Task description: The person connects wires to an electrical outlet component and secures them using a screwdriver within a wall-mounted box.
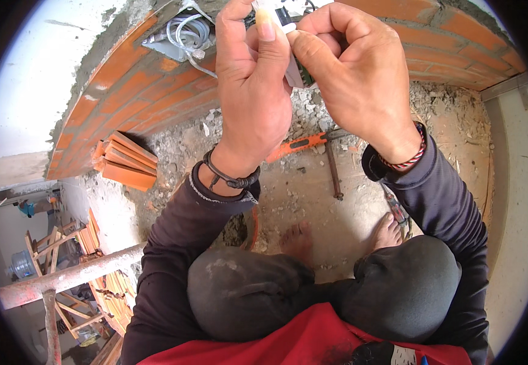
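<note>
Up against the brick wall, both my hands work at a small white piece (289, 28) with dark parts, whose exact kind I cannot make out. Thumb and fingers of my left hand (248, 91) pinch it from the left. From the other side, my right hand (364, 79) grips it with thumb and forefinger. Below the fingers a flat grey-brown part (294, 74) with a dark edge shows, partly hidden. Left of my hands, loops of grey cable (188, 33) come out of a metal box (165, 48) set into the wall.
An orange-handled tool (300, 145) and a rusty metal rod (334, 173) lie on the rubble-strewn floor. Pliers-like tool (396, 205) rests near my right foot. Orange bricks (129, 161) are stacked by the wall (148, 100). A scaffold pole (75, 274) crosses at left.
</note>
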Motion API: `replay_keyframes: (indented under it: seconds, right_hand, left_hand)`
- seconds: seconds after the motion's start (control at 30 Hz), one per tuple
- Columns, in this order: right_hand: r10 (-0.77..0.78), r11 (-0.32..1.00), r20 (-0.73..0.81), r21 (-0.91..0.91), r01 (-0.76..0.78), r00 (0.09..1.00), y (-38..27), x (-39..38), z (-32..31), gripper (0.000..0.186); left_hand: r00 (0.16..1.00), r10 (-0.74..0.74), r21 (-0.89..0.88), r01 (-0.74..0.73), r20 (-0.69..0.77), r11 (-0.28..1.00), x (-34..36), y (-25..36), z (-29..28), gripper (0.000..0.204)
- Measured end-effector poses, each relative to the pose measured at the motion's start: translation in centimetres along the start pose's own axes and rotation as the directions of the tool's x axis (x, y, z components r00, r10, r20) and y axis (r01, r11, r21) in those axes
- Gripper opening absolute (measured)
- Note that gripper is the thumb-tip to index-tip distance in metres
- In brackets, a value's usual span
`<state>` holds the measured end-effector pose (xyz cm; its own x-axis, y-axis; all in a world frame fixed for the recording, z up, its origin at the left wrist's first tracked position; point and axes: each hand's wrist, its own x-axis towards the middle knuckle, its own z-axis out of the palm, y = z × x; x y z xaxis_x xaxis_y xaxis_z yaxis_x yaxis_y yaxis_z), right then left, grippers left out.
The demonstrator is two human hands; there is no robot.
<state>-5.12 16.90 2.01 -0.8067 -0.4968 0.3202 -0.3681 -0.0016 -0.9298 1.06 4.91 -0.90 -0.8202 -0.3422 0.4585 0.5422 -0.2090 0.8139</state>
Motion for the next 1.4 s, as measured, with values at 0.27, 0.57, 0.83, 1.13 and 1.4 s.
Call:
replay_keyframes:
  seconds: [0.27, 0.57, 0.83, 1.13, 1.4]
  right_hand:
    - [0.147, 0.982, 0.206, 0.090, -0.168, 0.967, -2.3, 0.4, -1.9, 0.014]
    - [-0.118, 0.969, 0.206, -0.190, 0.158, 0.971, -1.2, 0.1, -1.8, 0.017]
    - [0.008, 0.995, 0.047, -0.099, -0.003, 0.999, -0.9, -0.2, -0.3, 0.020]
    - [0.140, 0.988, 0.319, 0.011, -0.152, 0.937, -0.8, 0.8, -2.0, 0.009]
    - [0.123, 0.982, 0.343, 0.093, -0.164, 0.931, -0.3, 0.2, -2.5, 0.007]
  left_hand:
    - [0.996, 0.086, 0.064, -0.084, -0.031, 0.994, 0.0, -0.8, -0.9, 0.036]
    - [1.000, 0.006, 0.077, -0.007, 0.006, 0.997, -0.4, -0.3, -1.1, 0.037]
    - [1.000, 0.003, 0.101, -0.005, 0.013, 0.995, -0.2, 0.0, -0.7, 0.037]
    - [0.993, -0.055, -0.043, 0.051, -0.105, 0.998, -0.5, 0.4, 0.0, 0.040]
    - [0.998, -0.059, -0.031, 0.060, 0.008, 0.998, -0.4, -0.5, -2.0, 0.041]
